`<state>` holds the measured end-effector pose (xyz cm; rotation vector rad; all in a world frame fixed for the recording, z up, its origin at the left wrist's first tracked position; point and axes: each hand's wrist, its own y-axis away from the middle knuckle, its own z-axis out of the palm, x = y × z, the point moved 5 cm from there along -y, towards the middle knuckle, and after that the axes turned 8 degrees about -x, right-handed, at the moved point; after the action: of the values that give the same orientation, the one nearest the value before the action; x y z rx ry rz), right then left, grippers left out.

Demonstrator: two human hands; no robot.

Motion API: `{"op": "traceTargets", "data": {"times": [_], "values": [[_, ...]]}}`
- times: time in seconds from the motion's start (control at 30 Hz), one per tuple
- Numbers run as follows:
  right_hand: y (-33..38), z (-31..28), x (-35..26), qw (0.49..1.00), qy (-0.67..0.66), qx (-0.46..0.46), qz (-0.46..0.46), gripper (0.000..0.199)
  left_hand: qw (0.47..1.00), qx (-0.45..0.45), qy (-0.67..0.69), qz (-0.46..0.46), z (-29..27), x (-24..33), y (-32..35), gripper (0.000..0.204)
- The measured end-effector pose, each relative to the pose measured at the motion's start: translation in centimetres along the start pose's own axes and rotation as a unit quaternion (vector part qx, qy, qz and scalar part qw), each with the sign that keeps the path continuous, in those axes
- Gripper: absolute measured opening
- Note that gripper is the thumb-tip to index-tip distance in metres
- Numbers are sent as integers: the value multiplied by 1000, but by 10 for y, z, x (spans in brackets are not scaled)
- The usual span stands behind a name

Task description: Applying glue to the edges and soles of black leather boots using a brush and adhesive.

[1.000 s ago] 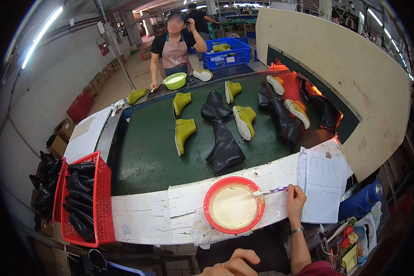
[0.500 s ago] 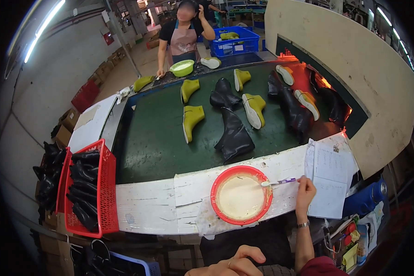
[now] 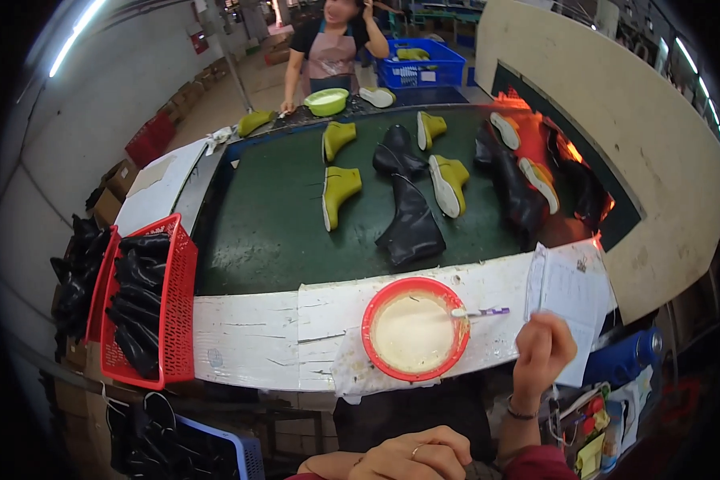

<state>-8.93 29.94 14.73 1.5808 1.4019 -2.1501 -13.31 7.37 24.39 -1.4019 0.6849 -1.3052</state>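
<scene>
The red bowl (image 3: 367, 340) of cream-coloured paste stands on the white near ledge. A toothbrush (image 3: 488, 312) with a purple and white handle lies across its right rim, its bristle end toward the paste. My right hand (image 3: 544, 352) is raised just right of the handle, apart from it, with fingers curled and nothing seen in them. Low at the bottom middle, my left hand (image 3: 424, 452), with a ring, has its fingers folded in. Its palm is hidden, and no held object shows.
Yellow-green shoe forms (image 3: 342, 192) and black boot uppers (image 3: 410, 220) lie on the green belt (image 3: 256, 232). A heater glows orange at the right opening. Papers (image 3: 560, 288) and a blue bottle (image 3: 624, 356) are right; a red basket (image 3: 180, 312) is left. Across stands a person (image 3: 332, 52).
My right hand has let go of the toothbrush, which stays on the bowl rim, and has drawn back toward me. My left hand's fingers have curled in more. The view has shifted slightly.
</scene>
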Motion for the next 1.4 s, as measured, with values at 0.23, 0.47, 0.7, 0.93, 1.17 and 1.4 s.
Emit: {"op": "traceTargets", "data": {"times": [0.23, 0.47, 0.7, 0.93, 1.17, 1.4], "values": [[34, -84, 184, 973, 111, 48, 196, 19, 990, -82, -113, 2, -5, 19, 0, 8], [58, -56, 189, 926, 346, -49, 142, 13, 953, -118, -270, -70, -37, 1, -21, 23], [53, -53, 192, 925, 344, -43, 157, 13, 970, 24, 126, -205, -20, 18, -87, 20], [58, -57, 188, 933, 329, -11, 143, 15, 884, -76, 241, -394, -23, -14, -46, 56], [58, -59, 179, 938, 303, -33, 165, 23, 900, -2, 294, -321, -3, -8, -29, 33], [33, 11, 124, 924, 343, -168, -6, 45, 887, -55, 232, -396, -10, 0, -43, 30]]}}
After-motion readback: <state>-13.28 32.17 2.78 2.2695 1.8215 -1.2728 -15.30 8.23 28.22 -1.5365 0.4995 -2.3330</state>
